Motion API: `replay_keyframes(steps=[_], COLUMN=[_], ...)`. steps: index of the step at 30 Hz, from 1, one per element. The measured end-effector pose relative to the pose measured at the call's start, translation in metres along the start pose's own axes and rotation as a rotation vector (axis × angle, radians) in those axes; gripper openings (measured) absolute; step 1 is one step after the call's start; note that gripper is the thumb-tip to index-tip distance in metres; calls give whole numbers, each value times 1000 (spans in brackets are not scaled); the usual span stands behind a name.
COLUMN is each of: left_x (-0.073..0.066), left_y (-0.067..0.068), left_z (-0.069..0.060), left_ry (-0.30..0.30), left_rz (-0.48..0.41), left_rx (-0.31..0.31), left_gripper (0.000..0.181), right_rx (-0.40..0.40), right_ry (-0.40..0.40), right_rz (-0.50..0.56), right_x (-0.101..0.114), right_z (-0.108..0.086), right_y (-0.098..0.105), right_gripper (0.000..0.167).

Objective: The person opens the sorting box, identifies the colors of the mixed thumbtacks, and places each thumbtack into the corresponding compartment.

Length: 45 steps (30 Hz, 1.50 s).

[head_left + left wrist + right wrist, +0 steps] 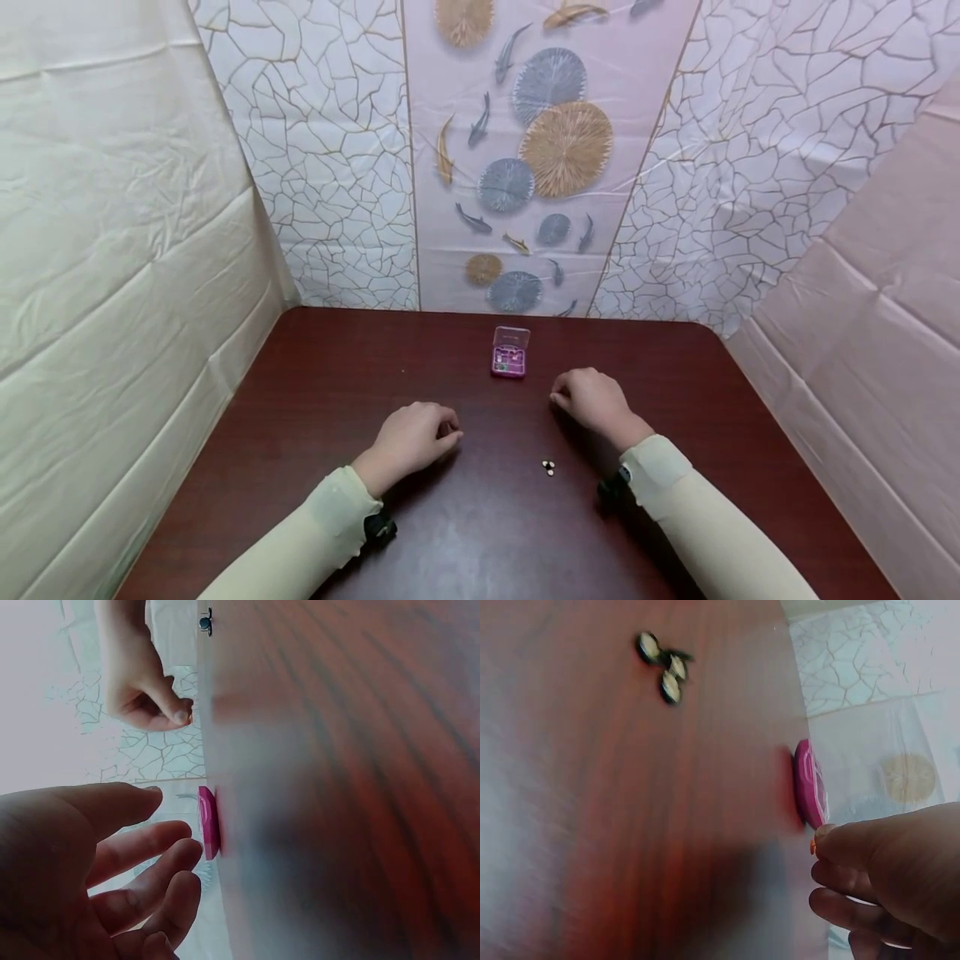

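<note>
A small pink compartment box stands with its clear lid up near the table's far side; small items lie in its compartments. To the right of and nearer than the box, the right hand pinches a tiny orange piece between thumb and finger, seen in the right wrist view. The left hand is held low over the table, left of and nearer than the box, fingers loosely bent with nothing between them. Between the forearms lies a small dark object with several pale oval parts.
The dark red table has a patterned cloth behind it and pale cloth walls at both sides. Dark devices are strapped at both wrists, the left one close over the table. A tiny speck lies on the table left of the box.
</note>
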<state>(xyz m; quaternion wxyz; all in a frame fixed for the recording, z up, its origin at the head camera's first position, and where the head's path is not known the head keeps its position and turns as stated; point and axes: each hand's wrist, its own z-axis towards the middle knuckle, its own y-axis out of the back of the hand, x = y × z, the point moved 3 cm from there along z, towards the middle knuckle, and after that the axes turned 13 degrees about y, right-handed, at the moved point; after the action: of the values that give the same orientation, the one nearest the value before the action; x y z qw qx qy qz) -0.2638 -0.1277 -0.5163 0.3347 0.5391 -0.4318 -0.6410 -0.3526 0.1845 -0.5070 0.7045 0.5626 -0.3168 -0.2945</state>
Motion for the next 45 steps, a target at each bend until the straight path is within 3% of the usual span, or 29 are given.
replay_keyframes(steps=[14,24,30,45], left_x=[-5,-6,-3,-4], left_y=[-10,-8,-6,-10], left_z=[1,0,1,-3], left_ry=[-16,-13,-5,-2], left_rz=[7,2,5,21], left_rx=[18,21,17,23], left_gripper=[12,13,14,14], right_rx=[-37,-43,-40,-46], right_ry=[-79,-61,-52,-50], right_rz=[95,105,85,75], right_x=[-18,-15,-15,-17], right_z=[48,82,95,99], right_y=[1,-12,-17,-29], right_gripper=[11,12,13,12])
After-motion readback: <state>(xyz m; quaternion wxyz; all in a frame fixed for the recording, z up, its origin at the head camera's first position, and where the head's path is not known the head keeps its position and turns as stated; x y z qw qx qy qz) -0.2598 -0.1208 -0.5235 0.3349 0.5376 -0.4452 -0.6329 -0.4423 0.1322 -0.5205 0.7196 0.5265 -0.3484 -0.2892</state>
